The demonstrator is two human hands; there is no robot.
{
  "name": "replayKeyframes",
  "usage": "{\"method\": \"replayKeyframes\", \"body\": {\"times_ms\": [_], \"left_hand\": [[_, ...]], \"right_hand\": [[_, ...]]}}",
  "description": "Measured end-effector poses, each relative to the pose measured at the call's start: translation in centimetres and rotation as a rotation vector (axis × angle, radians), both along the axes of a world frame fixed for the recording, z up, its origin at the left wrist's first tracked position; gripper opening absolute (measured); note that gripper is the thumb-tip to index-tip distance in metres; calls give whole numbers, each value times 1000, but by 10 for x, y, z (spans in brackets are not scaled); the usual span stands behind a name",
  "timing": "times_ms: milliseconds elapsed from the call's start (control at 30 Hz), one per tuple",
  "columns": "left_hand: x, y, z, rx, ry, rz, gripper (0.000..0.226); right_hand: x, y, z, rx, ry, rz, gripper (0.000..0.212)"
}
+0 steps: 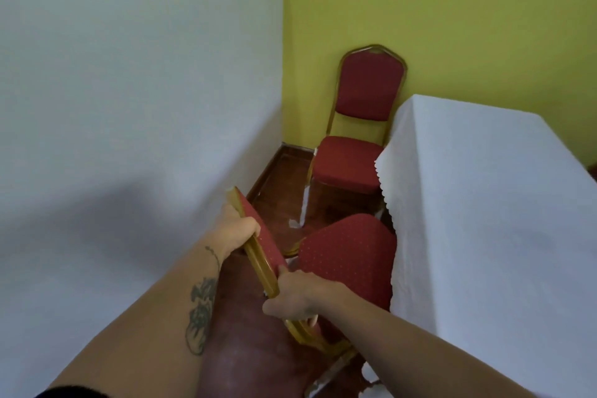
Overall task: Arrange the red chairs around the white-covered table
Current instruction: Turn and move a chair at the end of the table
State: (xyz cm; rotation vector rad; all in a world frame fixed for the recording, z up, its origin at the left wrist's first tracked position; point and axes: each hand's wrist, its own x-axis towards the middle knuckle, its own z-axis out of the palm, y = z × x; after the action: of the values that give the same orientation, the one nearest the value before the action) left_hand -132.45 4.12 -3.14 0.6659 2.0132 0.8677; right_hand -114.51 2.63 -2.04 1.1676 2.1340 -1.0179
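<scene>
Between the white wall [129, 107] and the white-covered table [484, 220], a red padded chair with a gold metal frame [347, 263] stands on the dark brown floor [252, 349], its seat just beside the hanging edge of the white cloth. The backrest of this chair is seen from above and points toward the wall. The left hand [237, 229] holds the upper part of the backrest, with its fingers closed around the gold frame. The right hand [298, 296] grips the lower part of the same frame, fingers also wrapped around it. A dark tattoo [202, 310] is on the left forearm. Farther away, a second red padded chair with gold frame [355, 126] stands upright in the corner, its back near the yellow-green wall [452, 10] and its seat near the far corner of the tabletop.
</scene>
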Motion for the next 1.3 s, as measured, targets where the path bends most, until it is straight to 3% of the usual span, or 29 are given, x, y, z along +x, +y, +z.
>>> {"method": "replayKeyframes", "body": {"times_ms": [133,400,533,800,933,1033,1133,1300], "left_hand": [[3,34,-1,30,36,-90,71],[-11,94,-10,-1,19,-222,90],[-17,124,-9,11,4,-299,97],[-29,159,-2,34,25,-418,78],[-38,186,-13,25,-9,-450,93],[-36,192,-8,-13,-24,-500,96],[-27,193,-1,-1,36,-583,68],[-13,211,0,31,77,-644,89]], "right_hand": [[4,24,-4,5,16,-45,110],[-3,64,-9,56,22,-116,111],[-13,77,-13,138,33,-238,104],[-37,77,-10,201,32,-508,73],[-48,75,1,187,15,-615,55],[-53,74,4,184,15,-652,51],[-56,76,1,159,-4,-695,51],[-48,84,-4,152,-15,-734,53]]}}
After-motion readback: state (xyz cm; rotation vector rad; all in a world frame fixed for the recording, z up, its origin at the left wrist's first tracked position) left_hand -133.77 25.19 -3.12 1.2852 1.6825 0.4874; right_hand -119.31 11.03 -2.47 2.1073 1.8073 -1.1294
